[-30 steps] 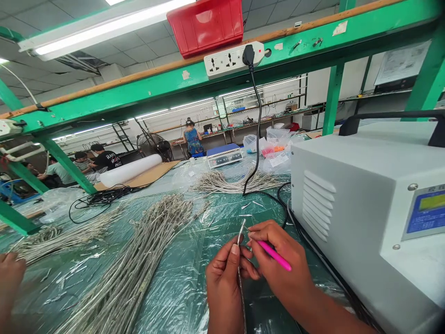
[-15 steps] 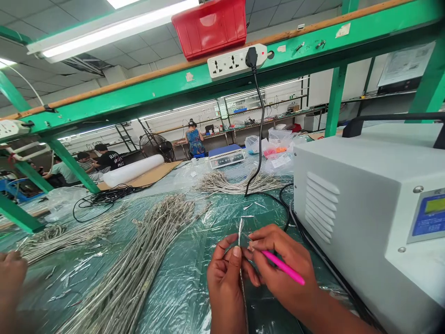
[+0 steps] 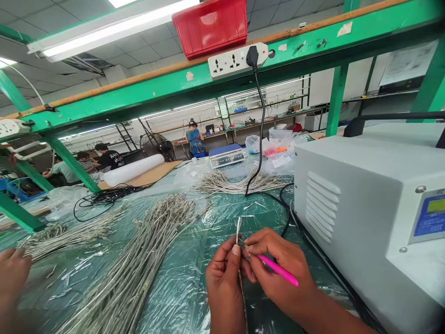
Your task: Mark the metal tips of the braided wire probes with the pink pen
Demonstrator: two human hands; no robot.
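Inspection of the bench covered by a clear plastic sheet (image 3: 174, 308), referenced to the grey bench unit (image 3: 344, 218): 2 large bundles of braided metal cable (image 3: 139, 248) lie left of the unit, and a black power cord (image 3: 261, 139) runs down to the sheet just beyond its near-left corner. Another person's hand (image 3: 14, 278) rests well left of the unit, apart from the 2 working hands. Risk assessment: the sheet looks slick, so the long tail of the single braided cable (image 3: 238, 232), held left of the unit, could drag and slip out of the pinch if it catches; frayed wire at its upper end could also prick the fingers or snag. The pink marker (image 3: 278, 271) could slip if the grip loosens. Pose: the left hand (image 3: 224, 287) is upright and closed, pinching the cable between thumb and curled fingers. The right hand (image 3: 278, 273) angles in from the unit's side, with fingers pressed together around the marker and touching the cable's upper end. The marker's tip is hidden.
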